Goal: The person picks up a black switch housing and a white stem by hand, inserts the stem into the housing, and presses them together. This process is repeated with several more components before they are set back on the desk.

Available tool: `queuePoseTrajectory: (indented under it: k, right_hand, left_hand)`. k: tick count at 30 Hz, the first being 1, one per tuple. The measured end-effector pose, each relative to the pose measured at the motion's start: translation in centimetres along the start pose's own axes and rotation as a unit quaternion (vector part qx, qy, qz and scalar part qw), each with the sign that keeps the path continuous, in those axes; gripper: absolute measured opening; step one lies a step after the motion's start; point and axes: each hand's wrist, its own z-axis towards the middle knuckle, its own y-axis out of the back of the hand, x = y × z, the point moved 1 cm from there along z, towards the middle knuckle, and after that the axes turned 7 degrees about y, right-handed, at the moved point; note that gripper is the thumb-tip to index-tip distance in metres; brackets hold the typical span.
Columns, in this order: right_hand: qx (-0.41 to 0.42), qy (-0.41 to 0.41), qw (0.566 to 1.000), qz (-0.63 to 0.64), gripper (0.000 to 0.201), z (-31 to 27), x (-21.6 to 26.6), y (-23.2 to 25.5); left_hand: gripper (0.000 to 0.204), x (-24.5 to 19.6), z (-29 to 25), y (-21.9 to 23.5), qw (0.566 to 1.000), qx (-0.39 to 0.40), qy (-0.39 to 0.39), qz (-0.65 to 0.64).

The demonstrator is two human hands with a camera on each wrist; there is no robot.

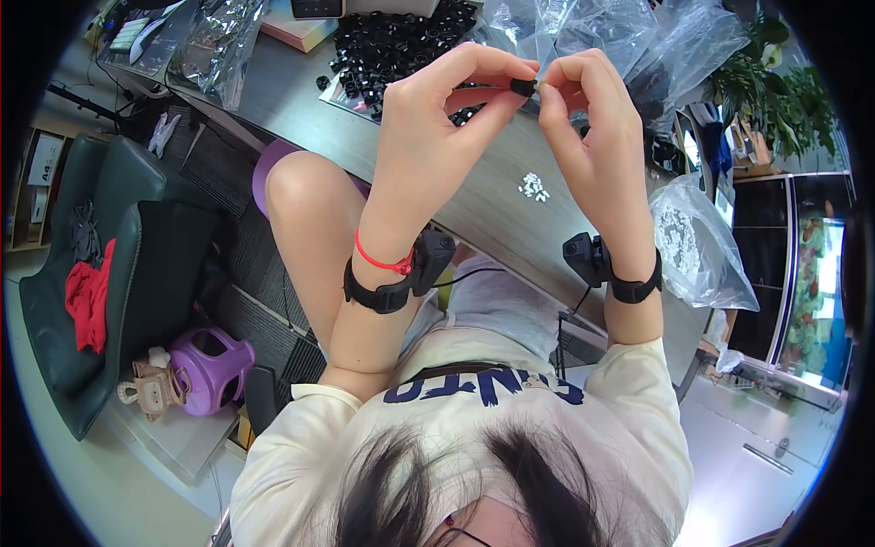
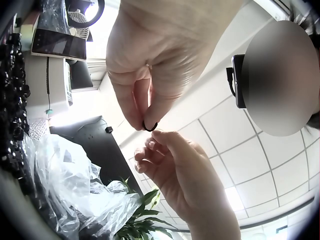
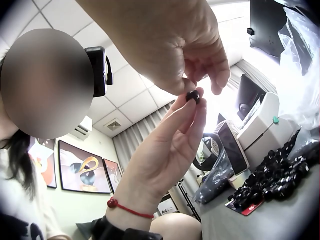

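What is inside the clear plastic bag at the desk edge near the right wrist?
Small white pieces show through the bag. Folds and glare hide whether anything else lies in it.

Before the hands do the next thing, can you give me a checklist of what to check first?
1. Small black part is pinched firmly between the left hand thumb and finger: ok.
2. Right hand fingertips are right up against the part: ok.
3. Right hand is holding a tiny piece of its own to fit on: cannot tell.
4. Pile of black parts is ready on the grey table: ok.
5. Little white bits are lying on the table within view: ok.
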Motion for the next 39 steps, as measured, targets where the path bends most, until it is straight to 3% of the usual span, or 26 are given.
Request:
queuePoseTrajectory:
  k: [7,10,39]
  right_hand:
    - [-0.006,-0.004,1.0,0.026,0.008,-0.09,0.03,0.13]
    - [-0.001,-0.009,1.0,0.03,0.008,-0.17,0.14,0.08]
    - [0.013,-0.004,1.0,0.022,0.008,-0.1,0.11,-0.04]
  left_hand:
    - [0.022,0.12,0.07,-0.06,1.0,0.0,-0.009,-0.004]
    - [0.021,0.39,0.17,-0.38,0.998,-0.042,-0.027,-0.037]
    - [0.017,0.29,0.05,-0.13,0.998,-0.048,-0.009,-0.032]
